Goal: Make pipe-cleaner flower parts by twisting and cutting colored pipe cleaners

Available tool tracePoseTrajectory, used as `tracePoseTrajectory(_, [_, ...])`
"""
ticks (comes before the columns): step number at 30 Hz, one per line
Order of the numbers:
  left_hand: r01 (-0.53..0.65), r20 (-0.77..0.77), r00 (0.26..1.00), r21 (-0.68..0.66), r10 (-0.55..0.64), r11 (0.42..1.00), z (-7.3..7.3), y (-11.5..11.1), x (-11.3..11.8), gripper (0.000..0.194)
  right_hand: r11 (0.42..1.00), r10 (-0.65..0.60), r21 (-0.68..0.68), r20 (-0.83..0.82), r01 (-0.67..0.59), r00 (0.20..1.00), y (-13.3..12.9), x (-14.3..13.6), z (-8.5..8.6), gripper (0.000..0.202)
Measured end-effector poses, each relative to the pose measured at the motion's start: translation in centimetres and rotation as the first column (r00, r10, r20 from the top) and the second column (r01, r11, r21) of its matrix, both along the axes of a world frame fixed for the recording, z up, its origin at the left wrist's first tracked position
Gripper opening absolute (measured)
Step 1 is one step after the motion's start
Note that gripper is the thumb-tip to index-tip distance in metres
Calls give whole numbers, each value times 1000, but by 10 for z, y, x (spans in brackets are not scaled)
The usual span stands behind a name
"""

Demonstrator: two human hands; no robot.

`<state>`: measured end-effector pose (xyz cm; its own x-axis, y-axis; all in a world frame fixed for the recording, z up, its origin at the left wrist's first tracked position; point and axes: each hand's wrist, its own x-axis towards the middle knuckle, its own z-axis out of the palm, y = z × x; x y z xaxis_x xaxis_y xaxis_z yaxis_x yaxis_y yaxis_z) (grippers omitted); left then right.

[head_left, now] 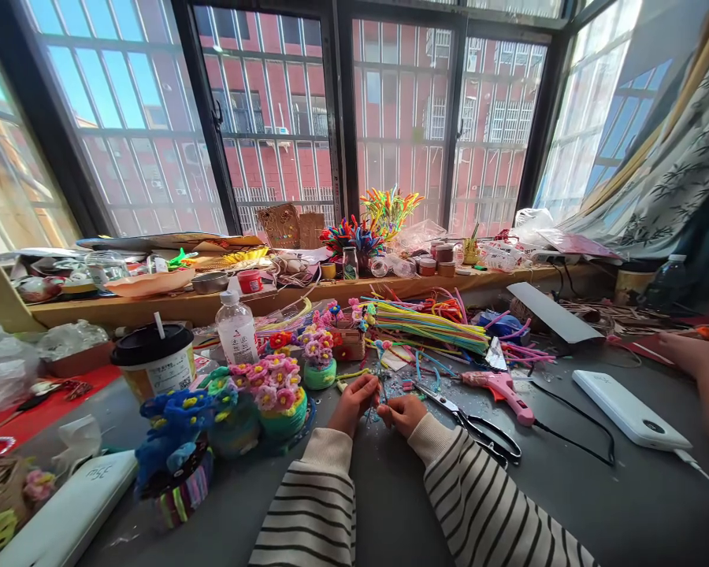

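Your bench (384, 512) carries it all. Far side, right of centre: a big heap of fuzzy stems (431, 329), so plenty of stock unused.

Near left, you've got the blue flower pot (174, 453) and, farther right, the pink flower pot (277, 386); beyond that, the small flower pot (319, 372). All three are standing with blooms on; I'd call those done.

Scissors (459, 416) and pink glue gun (508, 391) lie just right of you, neither in use.

Your left hand (356, 402) and right hand (404, 413) are close together, both pinching one thin piece (383, 384) at centre. Reads as part-made, not potted; too small to tell what's missing. Clippings scattered beyond.
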<state>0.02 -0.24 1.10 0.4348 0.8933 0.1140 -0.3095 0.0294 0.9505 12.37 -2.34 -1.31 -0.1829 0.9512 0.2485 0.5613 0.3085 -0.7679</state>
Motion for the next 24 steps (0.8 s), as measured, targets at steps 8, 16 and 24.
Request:
tracePoseTrajectory(8, [34, -135, 990, 52, -26, 998, -7, 6, 0, 19, 999, -17, 36, 9, 16, 1000, 0, 0, 2, 57])
tracePoseTrajectory(16, [6, -80, 997, 52, -2, 999, -6, 6, 0, 16, 999, -49, 20, -17, 50, 999, 1, 1, 3, 56])
tracePoseTrajectory(24, [0, -75, 997, 54, 4, 999, 2, 0, 2, 16, 999, 29, 19, 32, -29, 999, 0, 1, 2, 62])
